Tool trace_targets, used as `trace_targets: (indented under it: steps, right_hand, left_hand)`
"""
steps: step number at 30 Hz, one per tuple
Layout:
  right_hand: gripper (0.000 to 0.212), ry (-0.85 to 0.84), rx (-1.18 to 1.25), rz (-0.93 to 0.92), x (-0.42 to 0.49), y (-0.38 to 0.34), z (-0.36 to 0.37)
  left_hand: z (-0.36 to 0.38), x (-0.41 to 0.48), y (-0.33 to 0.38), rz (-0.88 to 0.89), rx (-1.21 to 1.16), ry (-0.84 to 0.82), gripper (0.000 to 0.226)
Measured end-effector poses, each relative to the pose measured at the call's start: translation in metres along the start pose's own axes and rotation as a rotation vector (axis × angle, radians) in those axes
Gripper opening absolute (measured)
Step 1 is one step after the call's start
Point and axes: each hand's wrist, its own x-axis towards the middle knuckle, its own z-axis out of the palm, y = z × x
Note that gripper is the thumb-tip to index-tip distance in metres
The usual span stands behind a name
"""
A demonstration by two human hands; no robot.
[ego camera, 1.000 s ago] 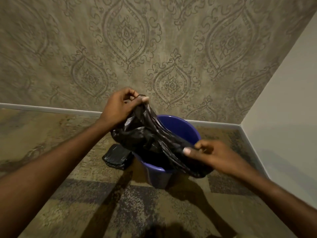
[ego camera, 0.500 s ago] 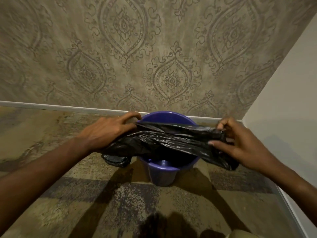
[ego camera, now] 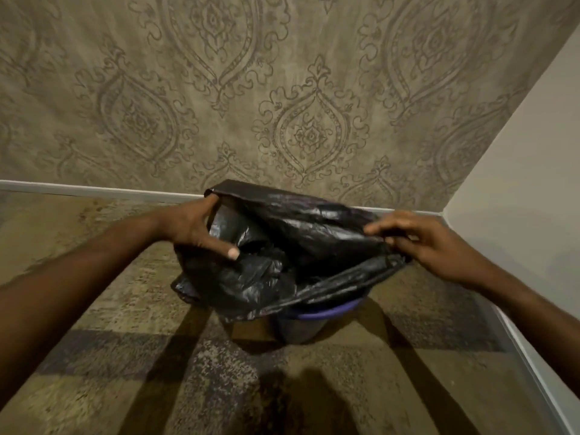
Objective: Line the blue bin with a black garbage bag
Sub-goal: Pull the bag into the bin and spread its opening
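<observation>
A black garbage bag [ego camera: 301, 243] is spread wide over the blue bin [ego camera: 329, 312], hiding nearly all of it; only a strip of the bin's front rim and part of its wall show below the plastic. My left hand [ego camera: 196, 229] grips the bag's left edge, thumb pressed into the folds. My right hand [ego camera: 420, 241] pinches the bag's right edge. The bag's far edge stands up against the wall. Its mouth looks partly open between my hands.
The bin stands on patterned carpet [ego camera: 131, 356] in a room corner, close to the papered back wall [ego camera: 282, 105] and a plain wall [ego camera: 518, 199] on the right. A white skirting board [ego camera: 94, 189] runs along both walls.
My hands have pulled the bag wider and lifted its far edge, so it now covers the bin's opening. The folded black item seen left of the bin earlier is hidden.
</observation>
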Motion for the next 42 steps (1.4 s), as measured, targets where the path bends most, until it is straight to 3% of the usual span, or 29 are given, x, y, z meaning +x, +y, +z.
trace_targets:
  steps: [2,4,8,14,19,23,25,27,32,34,37,39,42]
  right_hand:
    - [0.053,0.037,0.203,0.241,0.030,0.017,0.004]
    - [0.061,0.060,0.247,0.433,0.055,0.035,0.013]
    - [0.062,0.077,0.131,0.551,0.084,0.067,0.029]
    - [0.014,0.141,0.187,0.737,0.099,0.091,0.034]
    - [0.025,0.109,0.289,0.837,0.075,0.101,0.046]
    - [0.029,0.071,0.411,0.770,0.029,0.116,0.054]
    - [0.041,0.066,0.497,0.710,0.002,0.117,0.059]
    - [0.058,0.070,0.520,0.629,-0.020,0.114,0.064]
    - [0.081,0.202,0.146,0.359,-0.050,0.090,0.084]
    - [0.072,0.272,-0.200,0.192,-0.060,0.078,0.097]
    - [0.059,0.217,-0.771,-0.059,-0.070,0.064,0.111]
    - [0.054,0.202,-0.848,-0.077,-0.071,0.058,0.116]
    - [0.034,0.244,-0.842,-0.173,-0.070,0.050,0.121]
  left_hand:
    - [0.002,0.027,0.001,-0.059,-0.104,0.005,0.131]
    - [0.012,0.049,0.003,-0.055,-0.159,0.055,0.117]
    - [0.046,0.084,0.005,-0.096,-0.196,0.228,0.093]
    - [0.052,0.119,0.020,-0.283,-0.414,0.253,0.116]
    - [0.056,0.127,0.018,-0.242,-0.329,0.192,0.108]
    - [0.056,0.111,-0.009,-0.090,-0.389,0.060,0.072]
    - [0.053,0.099,-0.025,-0.015,-0.427,0.104,0.046]
    - [0.053,0.088,-0.036,0.038,-0.500,0.174,0.036]
    - [0.061,0.059,-0.050,0.076,-0.594,0.166,0.053]
    - [0.067,0.048,-0.053,0.094,-0.582,0.167,0.054]
    - [0.076,0.038,-0.056,0.101,-0.704,0.210,0.051]
    - [0.081,0.034,-0.055,0.088,-0.798,0.175,0.046]
    - [0.083,0.025,-0.059,0.076,-0.861,0.147,0.060]
